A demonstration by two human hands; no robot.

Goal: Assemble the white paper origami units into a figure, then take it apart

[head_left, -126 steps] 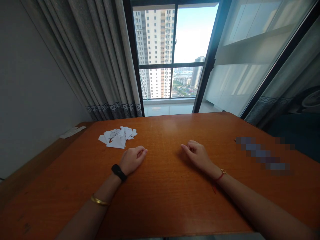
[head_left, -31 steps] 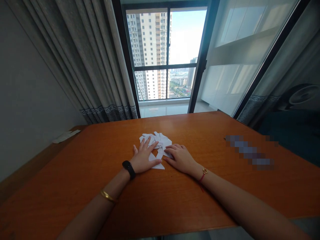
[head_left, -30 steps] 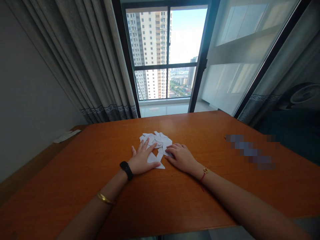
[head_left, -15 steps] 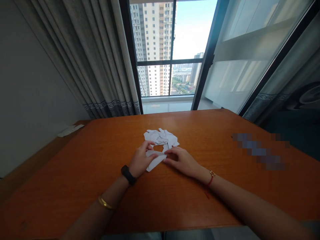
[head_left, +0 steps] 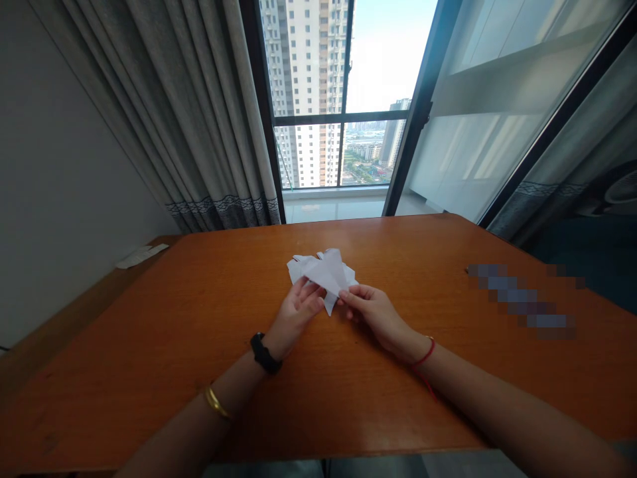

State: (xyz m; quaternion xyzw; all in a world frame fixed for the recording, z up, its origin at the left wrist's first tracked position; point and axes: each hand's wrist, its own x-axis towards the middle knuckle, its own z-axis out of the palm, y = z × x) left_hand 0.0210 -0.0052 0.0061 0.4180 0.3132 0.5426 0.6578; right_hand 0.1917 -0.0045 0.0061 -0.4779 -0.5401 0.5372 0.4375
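Note:
A folded piece of white paper is raised with its broad side facing me. My right hand pinches its lower right corner between thumb and fingers. At its lower left edge is my left hand, palm partly turned up and fingers apart; whether the fingertips touch the paper I cannot tell. Behind and beneath it lie several folded white paper pieces, mostly covered by the held one. A pointed white tip shows below, between the two hands.
The pieces lie on an orange-brown wooden table. At the right is a pixelated, blurred object. White paper strips lie on a ledge at the far left. Grey curtains and a window stand beyond the table.
The held paper has been lifted and turned, moving away from me over the pile. My left hand has loosened from it, while my right hand keeps its pinch.

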